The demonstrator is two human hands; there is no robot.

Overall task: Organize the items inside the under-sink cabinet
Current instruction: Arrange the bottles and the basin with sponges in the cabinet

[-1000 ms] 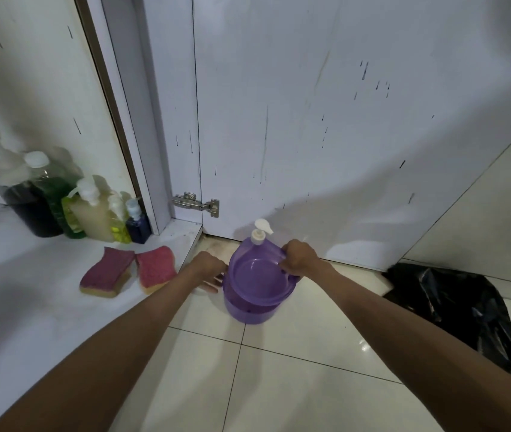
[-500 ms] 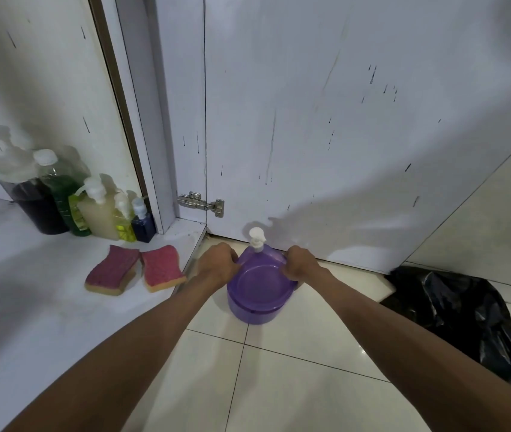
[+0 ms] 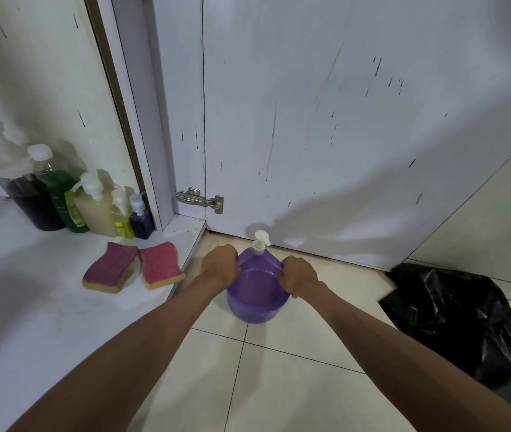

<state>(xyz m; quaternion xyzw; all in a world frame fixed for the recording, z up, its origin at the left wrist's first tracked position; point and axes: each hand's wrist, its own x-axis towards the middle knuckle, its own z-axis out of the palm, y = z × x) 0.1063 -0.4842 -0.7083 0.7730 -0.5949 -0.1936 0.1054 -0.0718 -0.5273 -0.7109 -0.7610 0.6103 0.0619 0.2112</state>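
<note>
A purple plastic container [image 3: 255, 302] with a white pump top [image 3: 261, 242] stands on the tiled floor just outside the cabinet. My left hand [image 3: 220, 267] grips its left rim and my right hand [image 3: 299, 275] grips its right rim. Inside the cabinet [image 3: 45, 307], two pink sponges [image 3: 134, 268] lie side by side near the front edge. Behind them, several bottles [image 3: 92, 204] stand in a row against the cabinet's right wall, from a large dark one on the left to a small blue one on the right.
The open white cabinet door [image 3: 325, 135] stands right behind the purple container, hung on a metal hinge [image 3: 199, 199]. A crumpled black plastic bag [image 3: 466, 322] lies on the floor tiles at the right.
My left hand has moved from the floor beside the container onto its left rim. The container, tilted a second ago, now sits level between both hands.
</note>
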